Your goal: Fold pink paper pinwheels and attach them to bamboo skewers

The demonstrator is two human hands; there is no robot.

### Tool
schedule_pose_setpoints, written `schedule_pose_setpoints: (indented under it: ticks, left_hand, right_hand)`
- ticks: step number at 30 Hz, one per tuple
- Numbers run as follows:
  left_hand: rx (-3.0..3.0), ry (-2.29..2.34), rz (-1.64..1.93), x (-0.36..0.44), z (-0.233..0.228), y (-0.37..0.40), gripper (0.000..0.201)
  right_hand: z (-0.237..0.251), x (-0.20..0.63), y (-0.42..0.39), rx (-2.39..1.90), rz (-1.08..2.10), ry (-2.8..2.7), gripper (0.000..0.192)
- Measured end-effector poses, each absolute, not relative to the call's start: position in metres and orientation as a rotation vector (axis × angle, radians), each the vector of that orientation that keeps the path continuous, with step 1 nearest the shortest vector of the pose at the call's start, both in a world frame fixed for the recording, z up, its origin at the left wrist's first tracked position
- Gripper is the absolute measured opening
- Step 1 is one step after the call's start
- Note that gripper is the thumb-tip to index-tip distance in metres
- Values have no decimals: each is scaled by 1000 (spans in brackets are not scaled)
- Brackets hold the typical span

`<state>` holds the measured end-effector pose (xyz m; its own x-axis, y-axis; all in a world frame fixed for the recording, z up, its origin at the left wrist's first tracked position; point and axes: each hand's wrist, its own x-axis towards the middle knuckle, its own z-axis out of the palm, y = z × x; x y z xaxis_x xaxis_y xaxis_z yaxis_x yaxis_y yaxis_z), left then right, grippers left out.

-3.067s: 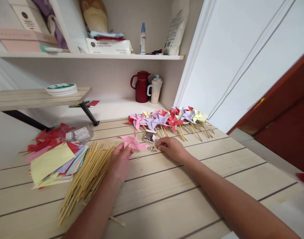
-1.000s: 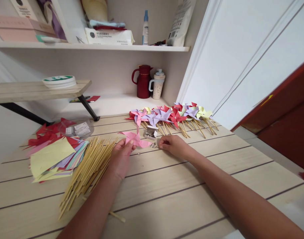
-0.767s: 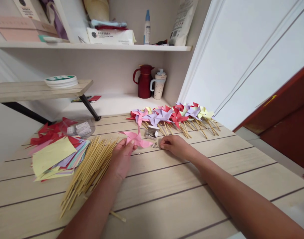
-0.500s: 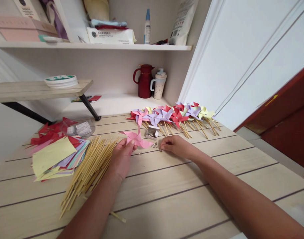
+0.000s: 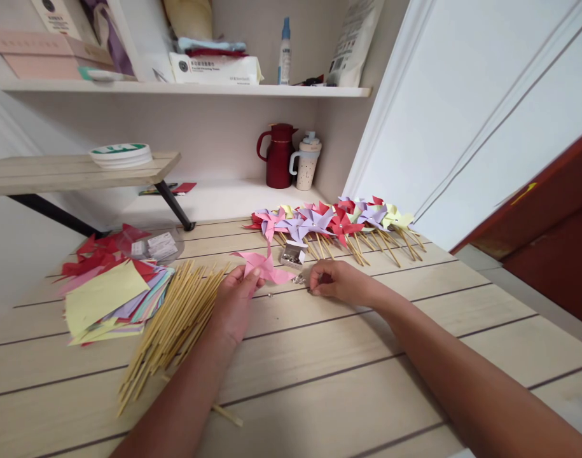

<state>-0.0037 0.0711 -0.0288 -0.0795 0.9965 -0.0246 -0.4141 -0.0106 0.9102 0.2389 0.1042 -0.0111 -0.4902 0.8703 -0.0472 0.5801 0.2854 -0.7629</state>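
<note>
Between the thumb and fingers of my left hand (image 5: 238,289) is a pink paper pinwheel (image 5: 264,267), its blades folded and no stick visible on it. My right hand (image 5: 331,280) is low over the table, thumb and fingertips pinched on a small metal pin (image 5: 310,291), mostly hidden by them. Loose metal pins (image 5: 298,279) lie just left of these fingertips, and a single one (image 5: 270,295) sits nearer me. Behind them stands a small open box (image 5: 293,254) with more metal pins inside. A bundle of thin wooden sticks (image 5: 173,324) lies left of my left hand.
Finished pinwheels (image 5: 338,222) on sticks lie at the back right. Coloured paper sheets (image 5: 104,296), red paper pieces (image 5: 97,254) and a clear packet (image 5: 159,245) are at left. A small raised shelf (image 5: 161,166), red jug (image 5: 280,156) and tumbler (image 5: 306,162) stand behind.
My right hand has shifted very slightly, its fingertips now closed more tightly over the small metal pin. My left hand keeps the pink pinwheel nearly still. The whole view has drifted a little.
</note>
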Motion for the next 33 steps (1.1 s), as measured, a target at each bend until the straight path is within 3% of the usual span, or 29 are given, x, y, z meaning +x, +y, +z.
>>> schedule_pose_setpoints:
  ticks: [6, 11, 25, 33]
  left_hand:
    - [842, 954, 1442, -4, -31, 71, 20]
    - [849, 948, 1441, -4, -31, 72, 20]
    - [875, 963, 1437, -5, -31, 72, 19]
    - [844, 967, 1439, -2, -26, 69, 22]
  right_hand:
    - [-11, 236, 101, -1122, 1059, -2298, 6]
    - [-12, 234, 100, -1274, 911, -2269, 17]
    - [-11, 228, 100, -1424, 795, -2205, 11]
    - [-6, 237, 101, -1133, 1194, -2366, 9]
